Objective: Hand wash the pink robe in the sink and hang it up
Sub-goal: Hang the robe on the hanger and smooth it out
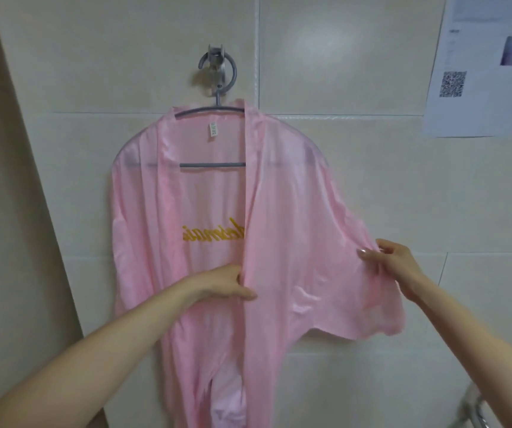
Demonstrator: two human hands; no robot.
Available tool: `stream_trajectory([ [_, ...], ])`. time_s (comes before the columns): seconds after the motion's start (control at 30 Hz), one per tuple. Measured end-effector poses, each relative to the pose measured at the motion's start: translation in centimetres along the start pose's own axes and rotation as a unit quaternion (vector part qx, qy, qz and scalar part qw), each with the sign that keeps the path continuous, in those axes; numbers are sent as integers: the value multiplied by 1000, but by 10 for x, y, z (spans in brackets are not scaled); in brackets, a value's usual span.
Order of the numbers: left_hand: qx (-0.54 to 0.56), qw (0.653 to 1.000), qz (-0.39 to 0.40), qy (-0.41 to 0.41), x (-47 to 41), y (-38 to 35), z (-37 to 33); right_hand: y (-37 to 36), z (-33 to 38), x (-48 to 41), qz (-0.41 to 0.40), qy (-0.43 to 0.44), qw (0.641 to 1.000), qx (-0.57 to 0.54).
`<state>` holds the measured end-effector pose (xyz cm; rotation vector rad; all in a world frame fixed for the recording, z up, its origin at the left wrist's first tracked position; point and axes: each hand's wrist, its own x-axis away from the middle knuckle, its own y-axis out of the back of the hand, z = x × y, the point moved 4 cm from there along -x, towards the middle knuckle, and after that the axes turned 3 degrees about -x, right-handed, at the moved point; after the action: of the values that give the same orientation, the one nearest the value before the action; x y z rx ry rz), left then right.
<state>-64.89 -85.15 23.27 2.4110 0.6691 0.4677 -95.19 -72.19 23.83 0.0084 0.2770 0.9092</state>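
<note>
The pink robe (pixel 295 211) hangs open-fronted on a grey hanger (pixel 214 111), whose loop sits on a metal wall hook (pixel 216 61). Gold lettering shows in reverse on the inside of its back. My left hand (pixel 227 284) pinches the front edge of the right-side panel at mid height. My right hand (pixel 393 261) grips the end of the right sleeve and holds it out sideways from the wall. The robe's lower part runs out of view at the bottom.
Cream tiles (pixel 356 57) cover the wall behind the robe. A printed paper sheet (pixel 480 66) with a code square is stuck at the upper right. A beige door frame (pixel 7 180) runs down the left. A chrome rail (pixel 477 412) shows at the bottom right.
</note>
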Motion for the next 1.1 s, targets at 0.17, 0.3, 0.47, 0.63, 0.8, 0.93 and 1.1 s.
stream_trajectory([
  [0.17, 326, 908, 246, -96, 21, -27, -36, -5, -3, -1, 89, -55, 992, -71],
  [0.3, 66, 997, -3, -32, -13, -16, -17, -10, -5, 2, 140, -73, 986, -49],
  [0.47, 9, 1000, 5, 13, -18, -19, 17, -21, -13, 9, 21, -32, 996, 83],
  [0.63, -191, 961, -52, 195, -4, -8, 76, -80, -18, 72, -134, 237, 930, 248],
  [0.8, -202, 906, 115, 353, 25, -37, 140, -181, -111, 119, 182, 53, 891, 412],
  [0.93, -203, 907, -114, 351, 28, -43, 186, -205, -160, 124, 195, -249, 943, 101],
  [1.1, -85, 918, -254, 294, 25, -38, 216, -236, -156, 104, 191, -264, 945, -35],
])
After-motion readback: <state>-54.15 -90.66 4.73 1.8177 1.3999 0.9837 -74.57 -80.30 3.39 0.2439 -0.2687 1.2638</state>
